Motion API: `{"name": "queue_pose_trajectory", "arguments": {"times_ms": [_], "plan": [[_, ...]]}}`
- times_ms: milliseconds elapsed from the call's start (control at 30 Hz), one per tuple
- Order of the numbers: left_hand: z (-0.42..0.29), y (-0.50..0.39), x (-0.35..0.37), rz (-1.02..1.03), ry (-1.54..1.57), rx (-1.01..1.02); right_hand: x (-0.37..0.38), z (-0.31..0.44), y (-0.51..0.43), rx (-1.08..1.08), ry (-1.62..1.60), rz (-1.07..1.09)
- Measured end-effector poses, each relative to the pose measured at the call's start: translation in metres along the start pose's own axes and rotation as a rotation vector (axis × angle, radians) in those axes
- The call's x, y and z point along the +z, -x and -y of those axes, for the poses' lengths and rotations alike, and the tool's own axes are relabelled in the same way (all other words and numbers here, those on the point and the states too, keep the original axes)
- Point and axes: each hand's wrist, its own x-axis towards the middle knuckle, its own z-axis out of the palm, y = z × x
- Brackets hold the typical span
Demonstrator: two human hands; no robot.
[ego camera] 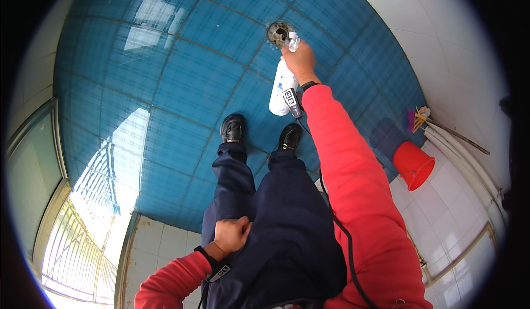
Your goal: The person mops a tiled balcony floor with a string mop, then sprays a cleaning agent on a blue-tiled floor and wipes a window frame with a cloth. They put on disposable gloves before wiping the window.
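Note:
My right hand grips a white spray bottle by its neck, just below the clear trigger head. The bottle body has blue printing and points back towards my feet. Right beyond the nozzle is a round, dirty floor drain with a dark hole and some white foam or bubbles around its edge. Against the front of my dark trousers rests my left hand, its fingers curled in, with nothing visible in it.
A red bucket stands at the right by the white tiled wall. Near it are pale pipes and a purple-and-yellow brush or broom head. An open doorway with a metal railing lies at lower left. A black cable trails from my right wrist.

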Motion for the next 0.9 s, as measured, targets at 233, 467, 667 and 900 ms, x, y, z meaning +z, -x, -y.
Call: {"name": "queue_pose_trajectory", "arguments": {"times_ms": [233,467,667,900], "plan": [[0.002,0.000,-0.001,-0.014,0.011,-0.003,-0.034,-0.011,-0.026,0.020,-0.069,-0.229],[0.000,-0.002,-0.001,-0.017,0.017,-0.001,-0.066,-0.028,-0.025,0.094,-0.146,-0.199],[-0.001,-0.002,0.001,0.002,0.004,-0.004,-0.087,-0.059,-0.021,0.182,0.009,-0.254],[-0.002,-0.002,0.002,0.006,-0.029,0.002,-0.094,-0.080,-0.006,0.151,-0.136,-0.274]]}}
